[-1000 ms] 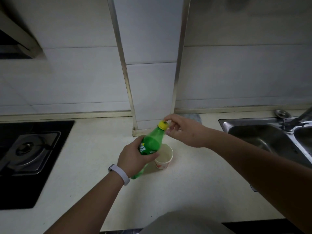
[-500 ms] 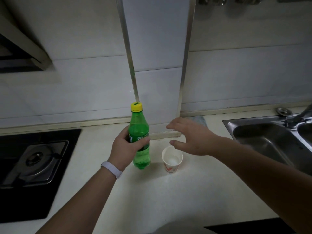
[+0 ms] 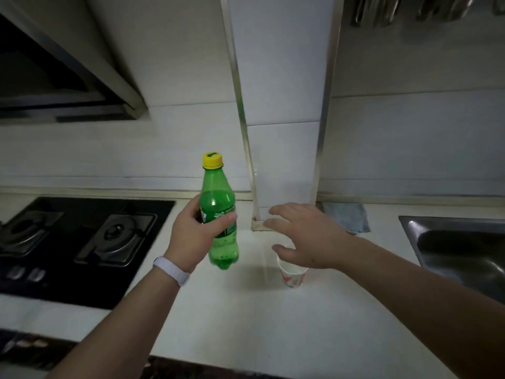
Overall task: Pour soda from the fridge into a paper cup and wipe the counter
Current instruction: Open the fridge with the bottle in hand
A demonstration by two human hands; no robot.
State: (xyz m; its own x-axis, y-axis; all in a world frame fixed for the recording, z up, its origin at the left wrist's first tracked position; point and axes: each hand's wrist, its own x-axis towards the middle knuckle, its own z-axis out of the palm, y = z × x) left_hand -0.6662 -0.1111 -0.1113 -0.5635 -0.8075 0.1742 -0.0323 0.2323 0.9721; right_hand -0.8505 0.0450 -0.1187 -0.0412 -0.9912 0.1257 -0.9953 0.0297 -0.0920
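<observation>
**Bottle upright and capped, right hand loose over the cup**

Between the earlier frames and this one, you brought the soda bottle (image 3: 218,214) from a tilt over the cup to upright, and your right hand (image 3: 303,236) came off the yellow cap (image 3: 212,160). Your left hand (image 3: 196,236) was wrapped around the bottle's label band, holding it clear of the bench (image 3: 259,324), with the cap seated on the neck. Your right hand was spread and held nothing, hovering just above the paper cup (image 3: 292,274), which stood upright on the bench near the bottle. Whether the cup held soda, the view could not show.

Judging from this, the bottle was next to be set down or put away, and the wiping remained. To do that well, you needed to lower the bottle straight, well left of the cup, so the base did not clip the light cup. The blue cloth (image 3: 345,217) lay by the wall between cup and sink (image 3: 451,242); reaching it meant passing behind the cup, not over it.
</observation>
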